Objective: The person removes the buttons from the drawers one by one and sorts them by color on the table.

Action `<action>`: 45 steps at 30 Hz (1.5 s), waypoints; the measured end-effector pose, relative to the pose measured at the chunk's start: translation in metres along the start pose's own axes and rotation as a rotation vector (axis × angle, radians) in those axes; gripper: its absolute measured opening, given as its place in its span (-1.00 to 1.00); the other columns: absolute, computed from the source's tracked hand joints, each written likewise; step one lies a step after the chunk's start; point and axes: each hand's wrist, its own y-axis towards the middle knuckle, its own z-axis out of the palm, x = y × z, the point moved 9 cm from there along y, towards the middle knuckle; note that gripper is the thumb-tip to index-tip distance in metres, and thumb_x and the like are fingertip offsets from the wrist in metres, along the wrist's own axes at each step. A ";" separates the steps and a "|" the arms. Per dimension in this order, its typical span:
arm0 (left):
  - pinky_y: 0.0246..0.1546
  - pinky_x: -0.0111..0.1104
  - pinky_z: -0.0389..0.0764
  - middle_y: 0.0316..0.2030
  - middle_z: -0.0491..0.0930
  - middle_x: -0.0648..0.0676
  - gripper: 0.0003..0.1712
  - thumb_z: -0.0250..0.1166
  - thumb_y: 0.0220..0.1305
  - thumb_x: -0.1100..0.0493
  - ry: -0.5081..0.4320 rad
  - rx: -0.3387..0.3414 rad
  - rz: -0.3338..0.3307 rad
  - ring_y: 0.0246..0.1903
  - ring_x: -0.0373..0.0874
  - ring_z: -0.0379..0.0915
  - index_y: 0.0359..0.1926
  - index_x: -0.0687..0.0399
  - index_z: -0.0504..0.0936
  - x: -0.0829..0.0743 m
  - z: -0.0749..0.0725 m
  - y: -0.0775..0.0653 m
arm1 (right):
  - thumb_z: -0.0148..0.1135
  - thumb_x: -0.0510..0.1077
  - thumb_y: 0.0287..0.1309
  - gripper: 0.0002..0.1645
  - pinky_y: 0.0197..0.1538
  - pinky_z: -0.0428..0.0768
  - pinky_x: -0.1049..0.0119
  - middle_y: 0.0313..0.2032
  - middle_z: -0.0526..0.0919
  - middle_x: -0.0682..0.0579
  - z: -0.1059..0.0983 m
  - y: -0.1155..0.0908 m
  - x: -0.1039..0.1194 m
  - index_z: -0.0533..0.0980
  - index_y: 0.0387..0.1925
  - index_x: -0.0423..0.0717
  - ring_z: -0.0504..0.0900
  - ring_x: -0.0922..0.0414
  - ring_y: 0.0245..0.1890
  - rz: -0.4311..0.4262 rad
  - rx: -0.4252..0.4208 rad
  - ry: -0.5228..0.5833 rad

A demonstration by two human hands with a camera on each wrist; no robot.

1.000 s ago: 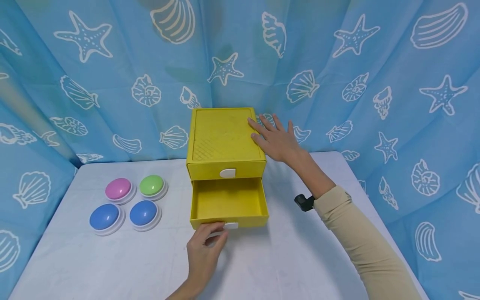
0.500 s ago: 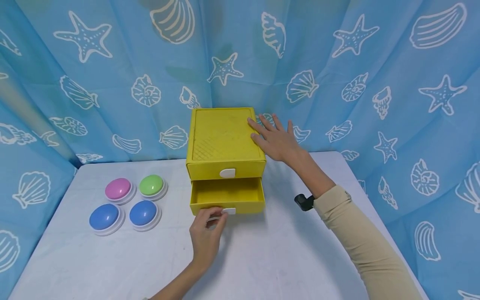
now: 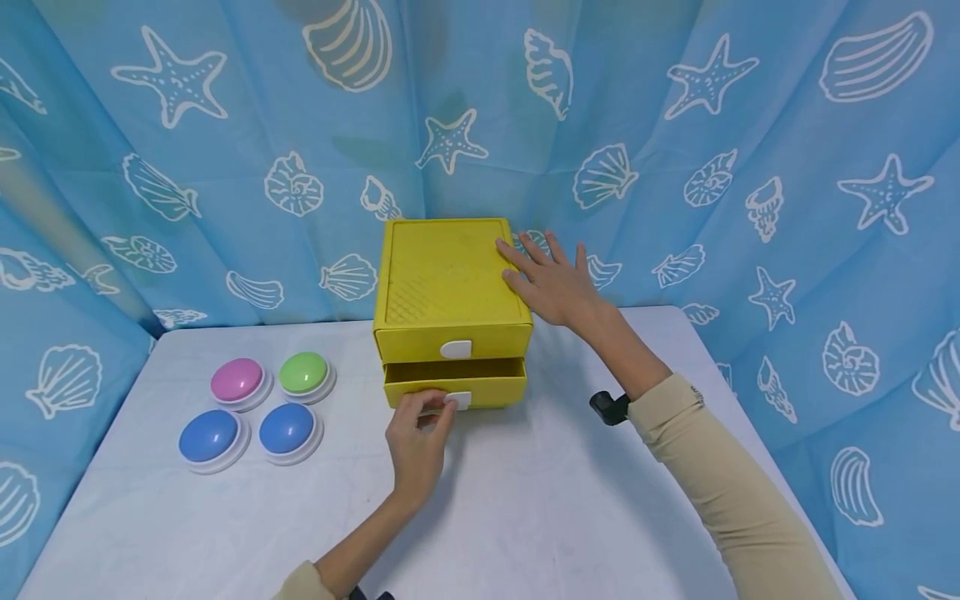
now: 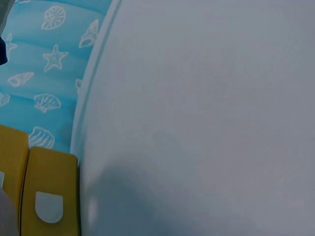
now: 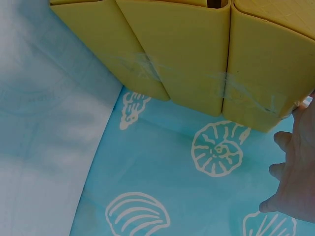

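Note:
A yellow cabinet (image 3: 453, 271) of stacked drawers stands at the back of the white table. Below its top drawer, another drawer (image 3: 405, 393) sits partly out, a narrow dark opening showing behind its front. My left hand (image 3: 418, 446) pinches the white handle (image 3: 459, 401) of that drawer, thumb at its left side. In the left wrist view a lower drawer's white handle (image 4: 49, 207) shows, with a sliver of my hand at the left edge. My right hand (image 3: 555, 287) rests with spread fingers on the cabinet's upper right edge; the right wrist view shows several fingertips beside it.
Left of the cabinet lie round domed buttons on white bases: pink (image 3: 236, 380), green (image 3: 303, 372) and two blue, one blue button (image 3: 207, 436) farther left. A blue shell-patterned curtain (image 3: 480, 92) hangs right behind the table (image 3: 555, 500).
The lower visible drawer has slid inward, away from me, with my left hand moving along on its handle; its opening is much narrower. My right hand stays in place.

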 end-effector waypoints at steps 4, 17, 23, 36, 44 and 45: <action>-0.34 -0.32 0.62 -0.31 0.48 -0.09 -0.84 0.35 0.11 0.17 -0.002 -0.002 -0.022 -0.28 -0.22 0.47 -0.27 0.06 0.60 0.020 0.006 0.006 | -0.61 0.40 0.26 -0.31 0.20 -0.53 -0.26 0.42 -0.27 0.09 0.001 0.000 0.000 -0.24 0.39 0.44 -0.48 -0.03 0.36 0.001 0.001 -0.002; -0.38 -0.34 0.61 -0.32 0.51 0.01 -0.84 0.35 0.09 0.18 -0.004 -0.014 -0.036 -0.29 -0.21 0.48 -0.29 0.11 0.61 0.026 0.011 0.024 | -0.61 0.40 0.27 -0.32 0.19 -0.55 -0.26 0.42 -0.28 0.10 0.001 0.001 0.000 -0.25 0.39 0.44 -0.49 -0.01 0.36 0.006 0.008 -0.009; -0.38 -0.18 0.62 -0.32 0.51 0.13 -0.84 0.36 0.07 0.28 -0.028 -0.013 -0.039 -0.30 -0.07 0.50 -0.30 0.23 0.60 0.024 0.010 0.026 | -0.61 0.39 0.27 -0.32 0.19 -0.55 -0.26 0.42 -0.27 0.08 0.000 0.000 0.001 -0.25 0.39 0.43 -0.49 -0.02 0.36 0.001 0.010 -0.006; -0.15 -0.03 0.54 -0.19 0.49 0.31 -0.68 0.28 0.04 0.50 -0.133 0.172 0.007 -0.16 0.22 0.47 -0.13 0.41 0.47 -0.004 0.007 0.020 | -0.60 0.39 0.27 -0.31 0.19 -0.49 -0.30 0.42 -0.26 0.08 0.000 0.000 0.000 -0.24 0.39 0.41 -0.45 -0.04 0.36 0.003 0.005 -0.014; -0.12 -0.10 0.55 -0.18 0.54 0.26 -0.68 0.34 0.05 0.38 -0.110 0.205 -0.057 -0.15 0.11 0.51 -0.13 0.38 0.52 0.036 0.007 0.011 | -0.61 0.39 0.27 -0.31 0.19 -0.48 -0.30 0.42 -0.26 0.07 -0.001 0.000 0.001 -0.24 0.40 0.40 -0.45 -0.05 0.36 -0.003 0.008 -0.022; -0.12 -0.15 0.56 -0.18 0.55 0.22 -0.69 0.34 0.06 0.36 -0.094 0.206 -0.071 -0.15 0.05 0.52 -0.13 0.34 0.53 0.042 0.007 0.010 | -0.61 0.39 0.28 -0.31 0.19 -0.48 -0.30 0.42 -0.26 0.07 -0.001 0.001 0.001 -0.24 0.40 0.40 -0.44 -0.06 0.37 -0.003 0.007 -0.023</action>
